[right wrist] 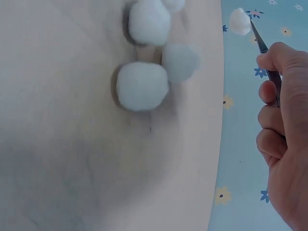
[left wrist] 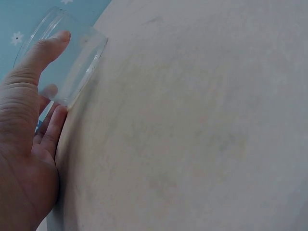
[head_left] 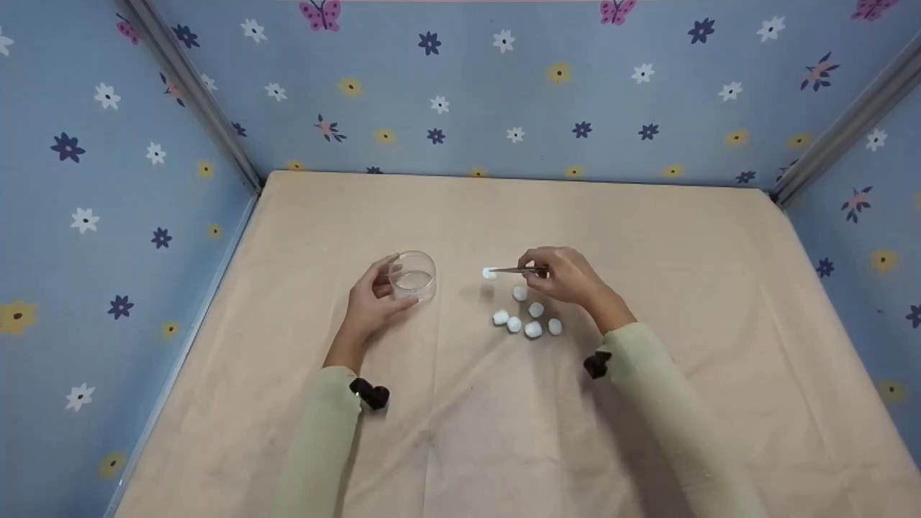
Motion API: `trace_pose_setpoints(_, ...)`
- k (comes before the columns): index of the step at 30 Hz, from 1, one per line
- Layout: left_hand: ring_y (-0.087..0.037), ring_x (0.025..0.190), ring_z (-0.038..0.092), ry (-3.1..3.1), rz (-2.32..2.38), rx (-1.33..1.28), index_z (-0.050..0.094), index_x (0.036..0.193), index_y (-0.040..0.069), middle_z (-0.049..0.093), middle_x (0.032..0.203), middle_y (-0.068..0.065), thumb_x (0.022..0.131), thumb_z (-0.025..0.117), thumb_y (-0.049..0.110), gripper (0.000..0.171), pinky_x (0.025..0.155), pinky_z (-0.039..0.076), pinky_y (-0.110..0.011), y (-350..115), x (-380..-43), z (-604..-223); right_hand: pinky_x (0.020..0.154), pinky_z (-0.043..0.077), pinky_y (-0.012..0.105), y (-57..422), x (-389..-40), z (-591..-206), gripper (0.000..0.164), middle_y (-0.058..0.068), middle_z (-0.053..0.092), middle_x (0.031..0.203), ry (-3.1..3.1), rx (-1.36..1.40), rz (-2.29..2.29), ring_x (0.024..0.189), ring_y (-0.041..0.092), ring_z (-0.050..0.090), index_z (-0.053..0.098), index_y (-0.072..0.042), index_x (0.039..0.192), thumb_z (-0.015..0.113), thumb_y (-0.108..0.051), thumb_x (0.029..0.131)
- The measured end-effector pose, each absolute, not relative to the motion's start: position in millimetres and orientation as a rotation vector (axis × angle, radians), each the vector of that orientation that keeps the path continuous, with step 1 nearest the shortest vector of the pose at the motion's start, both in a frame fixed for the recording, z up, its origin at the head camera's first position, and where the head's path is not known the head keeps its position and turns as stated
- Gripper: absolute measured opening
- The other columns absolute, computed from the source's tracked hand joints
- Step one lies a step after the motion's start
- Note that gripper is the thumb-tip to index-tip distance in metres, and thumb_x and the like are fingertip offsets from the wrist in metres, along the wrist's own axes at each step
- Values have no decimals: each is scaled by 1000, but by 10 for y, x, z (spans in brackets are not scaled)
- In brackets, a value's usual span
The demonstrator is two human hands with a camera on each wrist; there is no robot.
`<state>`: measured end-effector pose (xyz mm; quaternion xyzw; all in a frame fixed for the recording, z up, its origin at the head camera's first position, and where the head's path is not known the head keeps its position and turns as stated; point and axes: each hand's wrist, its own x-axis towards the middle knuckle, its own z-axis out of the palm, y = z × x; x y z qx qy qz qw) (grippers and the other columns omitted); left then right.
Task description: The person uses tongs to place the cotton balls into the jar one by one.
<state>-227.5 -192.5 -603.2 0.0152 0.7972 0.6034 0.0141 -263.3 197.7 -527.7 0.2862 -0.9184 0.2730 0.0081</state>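
My left hand (head_left: 370,306) grips a clear round container (head_left: 414,278) by its side, the thumb and fingers around its wall. In the left wrist view the thumb lies along the see-through wall of the container (left wrist: 77,57). My right hand (head_left: 568,275) holds metal tweezers (head_left: 514,270), which pinch a white cotton ball (head_left: 489,273) at their tips, raised above the cloth. The right wrist view shows the tweezers (right wrist: 260,41) and the held cotton ball (right wrist: 239,21) again. Several loose cotton balls (head_left: 533,329) lie on the cloth just below the right hand.
A beige cloth (head_left: 460,432) with creases covers the table. Blue flowered panels (head_left: 468,86) rise at the back and on both sides, with grey metal posts (head_left: 201,101) at the corners. A black device (head_left: 370,394) sits on the left wrist.
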Motion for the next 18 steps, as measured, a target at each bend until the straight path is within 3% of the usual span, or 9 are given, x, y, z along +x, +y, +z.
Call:
trace_pose_setpoints(7,-40,145,61,2491,1880,27,52,168,14,61,164,-21,89,93,1,90,127,49,-53,-1935,-2268,-6042,72,48,37,1828,-2655,-5275,16,15,79,94,-2841,953,869,77,25,63,82,-9,117,72,-13,104)
trace_pose_setpoints(18,-35,145,62,2515,1842,32,52,168,16,62,163,-18,90,92,1,90,123,51,-45,-1922,-2276,-6029,72,47,36,1629,-2666,-5265,18,14,80,95,-2819,961,922,77,25,62,82,-9,118,72,-14,104)
